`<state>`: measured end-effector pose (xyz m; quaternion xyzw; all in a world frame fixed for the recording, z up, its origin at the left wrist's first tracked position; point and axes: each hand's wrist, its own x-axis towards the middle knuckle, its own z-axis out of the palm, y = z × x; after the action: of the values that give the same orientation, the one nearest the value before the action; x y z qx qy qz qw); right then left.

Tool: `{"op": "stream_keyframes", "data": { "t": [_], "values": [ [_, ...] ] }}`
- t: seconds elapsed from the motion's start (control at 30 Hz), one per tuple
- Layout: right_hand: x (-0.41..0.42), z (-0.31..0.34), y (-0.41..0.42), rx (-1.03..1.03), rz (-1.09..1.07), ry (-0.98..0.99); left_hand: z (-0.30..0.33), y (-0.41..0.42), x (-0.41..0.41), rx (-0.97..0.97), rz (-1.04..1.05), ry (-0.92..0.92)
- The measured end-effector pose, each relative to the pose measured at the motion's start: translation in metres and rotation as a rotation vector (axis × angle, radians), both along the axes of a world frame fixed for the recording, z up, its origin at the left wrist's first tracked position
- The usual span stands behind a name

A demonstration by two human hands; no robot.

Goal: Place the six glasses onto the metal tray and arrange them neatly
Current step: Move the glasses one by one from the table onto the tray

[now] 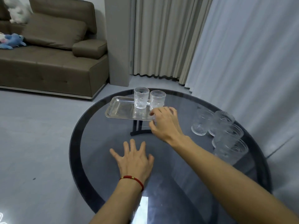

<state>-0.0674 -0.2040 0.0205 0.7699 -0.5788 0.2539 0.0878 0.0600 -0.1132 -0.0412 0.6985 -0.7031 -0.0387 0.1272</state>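
A metal tray [119, 109] lies at the far side of the round glass table [103, 139]. Two ribbed clear glasses stand upright on its right part: one [141, 97] near the middle, one [157, 100] at the right end. My right hand [163, 123] hovers at the tray's near right corner, just in front of the right glass's base. Its fingers are curled and its thumb is apart from them, with nothing clearly between. My left hand [134, 159] rests flat on the tabletop with spread fingers and a red bracelet on the wrist. Several more glasses [226, 136] stand clustered at the table's right edge.
The tray's left half holds nothing. A brown sofa [48, 59] with plush toys stands at the back left. Curtains [161, 38] hang behind and to the right of the table. Grey floor lies to the left. Black table legs [137, 128] show through the glass.
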Motion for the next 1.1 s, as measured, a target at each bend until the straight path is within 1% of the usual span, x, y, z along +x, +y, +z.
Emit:
{"op": "stream_keyframes", "data": {
  "t": [0.1,0.2,0.3,0.33,0.4,0.47,0.57,0.63,0.7,0.77,0.9,1.0,1.1],
  "values": [
    [-0.030,-0.002,0.052,0.058,-0.025,-0.013,0.001,0.010,-0.007,-0.012,-0.047,-0.003],
    [-0.069,-0.004,0.090,-0.014,-0.111,-0.047,0.002,0.021,-0.017,-0.008,-0.106,0.018],
    [-0.111,-0.011,0.116,-0.128,-0.351,-0.015,0.002,0.031,-0.020,0.013,-0.135,0.026],
    [-0.122,-0.014,0.123,-0.127,-0.455,0.008,0.002,0.033,-0.019,0.023,-0.135,0.026],
    [-0.137,-0.022,0.133,-0.043,-0.608,0.004,0.000,0.037,-0.016,0.030,-0.115,0.033],
    [-0.146,-0.027,0.138,0.027,-0.644,-0.086,-0.001,0.036,-0.011,0.030,-0.076,0.050],
    [-0.155,-0.028,0.141,0.016,-0.622,-0.226,-0.002,0.034,-0.003,0.054,-0.033,0.062],
    [-0.158,-0.025,0.141,0.031,-0.649,-0.347,-0.003,0.033,0.000,0.058,-0.020,0.060],
    [-0.161,-0.021,0.141,0.067,-0.691,-0.409,-0.003,0.030,0.003,0.051,-0.012,0.047],
    [-0.158,-0.018,0.144,0.078,-0.661,-0.398,-0.003,0.025,0.008,0.035,0.013,0.022],
    [-0.138,-0.017,0.149,0.115,-0.426,-0.349,-0.005,0.014,0.020,0.054,0.070,0.008],
    [-0.119,-0.018,0.138,0.134,-0.278,-0.364,-0.007,0.009,0.024,0.061,0.092,0.010],
    [-0.099,-0.015,0.117,0.172,-0.207,-0.394,-0.005,0.001,0.029,0.055,0.128,0.017]
  ]
}}
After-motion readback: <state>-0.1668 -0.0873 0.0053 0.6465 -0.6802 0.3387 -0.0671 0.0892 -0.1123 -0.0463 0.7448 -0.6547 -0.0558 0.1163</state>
